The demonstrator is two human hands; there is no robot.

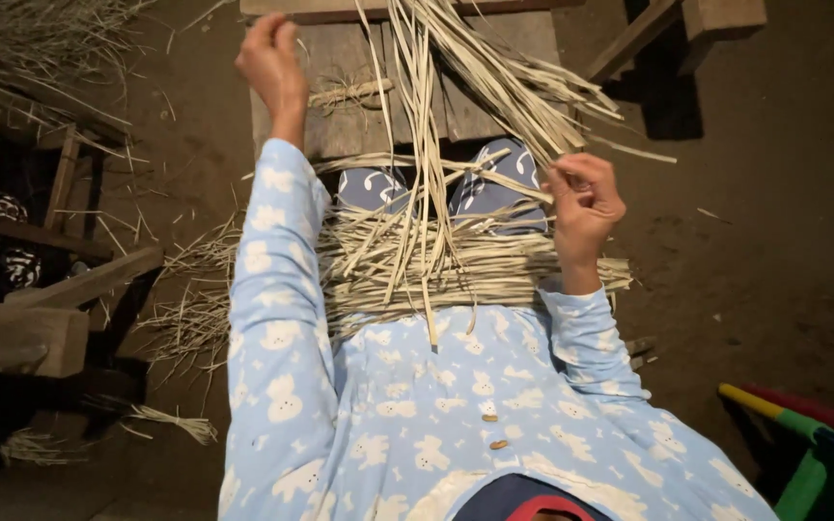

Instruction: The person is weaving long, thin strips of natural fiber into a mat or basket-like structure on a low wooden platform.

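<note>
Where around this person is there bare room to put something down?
Bare dirt floor lies right of the right hand, between the wooden frame and coloured sticks. Crowded: the board and lap, covered in strips; left hand side has wood and straw.

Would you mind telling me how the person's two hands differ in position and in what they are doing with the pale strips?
The left hand is raised far forward over the wooden board, its fingers curled near a small knotted bundle; whether it grips anything is unclear. The right hand sits closer to the body, pinching pale strips that fan out from the board. Both are bare and emerge from light blue patterned sleeves.
</note>
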